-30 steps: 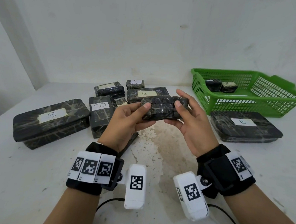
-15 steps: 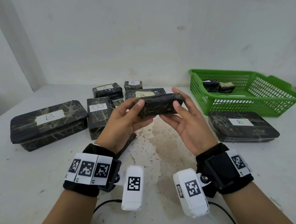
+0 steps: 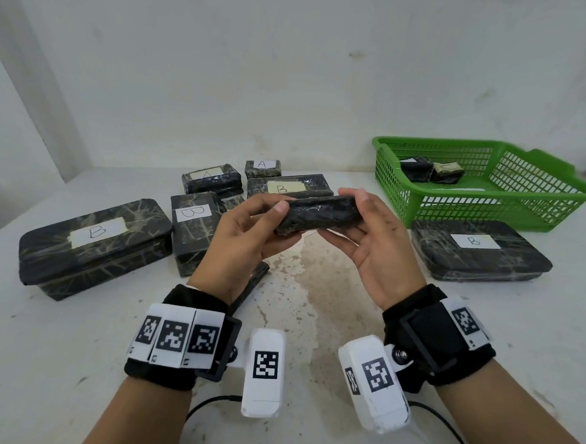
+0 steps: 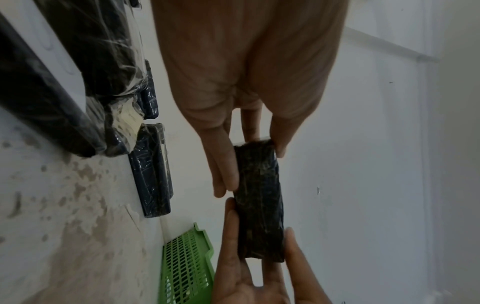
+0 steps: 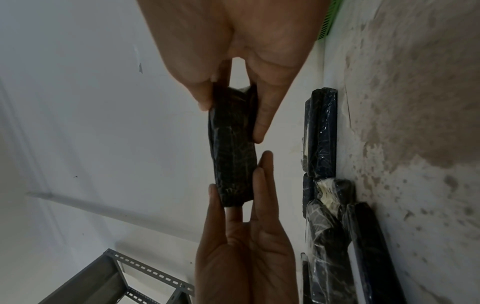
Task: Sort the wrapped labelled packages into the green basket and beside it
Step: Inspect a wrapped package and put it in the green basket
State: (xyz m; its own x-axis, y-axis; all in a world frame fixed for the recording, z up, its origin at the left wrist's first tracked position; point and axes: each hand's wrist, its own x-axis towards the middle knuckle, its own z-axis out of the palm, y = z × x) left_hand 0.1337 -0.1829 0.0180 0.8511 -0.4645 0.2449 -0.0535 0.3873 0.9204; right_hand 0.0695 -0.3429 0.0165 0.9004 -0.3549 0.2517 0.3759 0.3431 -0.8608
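A small black wrapped package [image 3: 320, 214] hangs above the table's middle, pinched at its left end by my left hand [image 3: 250, 229] and at its right end by my right hand [image 3: 373, 233]. Its label is not in sight; the wrist views show only its dark narrow side [image 4: 259, 197] [image 5: 232, 152]. The green basket [image 3: 491, 213] stands at the back right with two small dark packages [image 3: 432, 168] inside. A flat package marked B [image 3: 478, 250] lies just in front of the basket.
At the left lie a large B box [image 3: 94, 247], an upright B package [image 3: 191, 229], two packages marked A [image 3: 212, 179] [image 3: 263, 168] and a flat B package [image 3: 287, 187]. A thin dark piece [image 3: 251, 284] lies under my left wrist. The table [image 3: 314, 291] is stained.
Both hands have turned the held package, so its broad face tipped away and its narrow edge now faces me. It stayed at about the same height above the table.
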